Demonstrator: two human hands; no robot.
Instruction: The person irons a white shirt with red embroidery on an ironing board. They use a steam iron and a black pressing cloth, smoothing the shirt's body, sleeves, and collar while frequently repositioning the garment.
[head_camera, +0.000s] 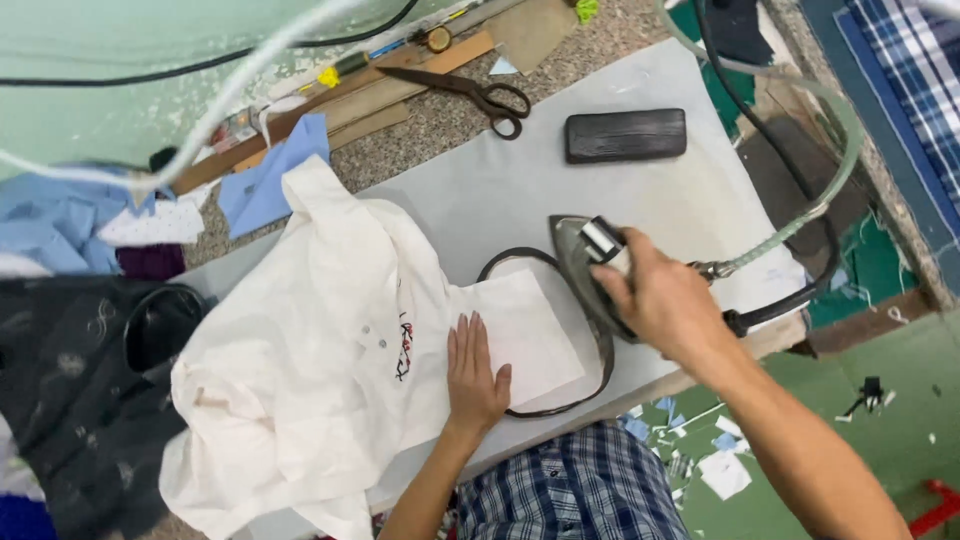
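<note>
Right hand wrapped tight round the iron handle, iron on the cloth's right edge; left hand flat, fingers spread, pressing the cream shirt down.

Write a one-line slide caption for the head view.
Left hand flattens a white garment while the right hand holds an iron on the pressing table.

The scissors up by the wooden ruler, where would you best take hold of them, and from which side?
By the dark loop handles at the right end of the scissors, coming from above and from the right. They lie flat on the speckled counter with the blades pointing left toward the ruler, so the rings are the free, blunt end, and fingers slip into them without meeting the edges.
</note>
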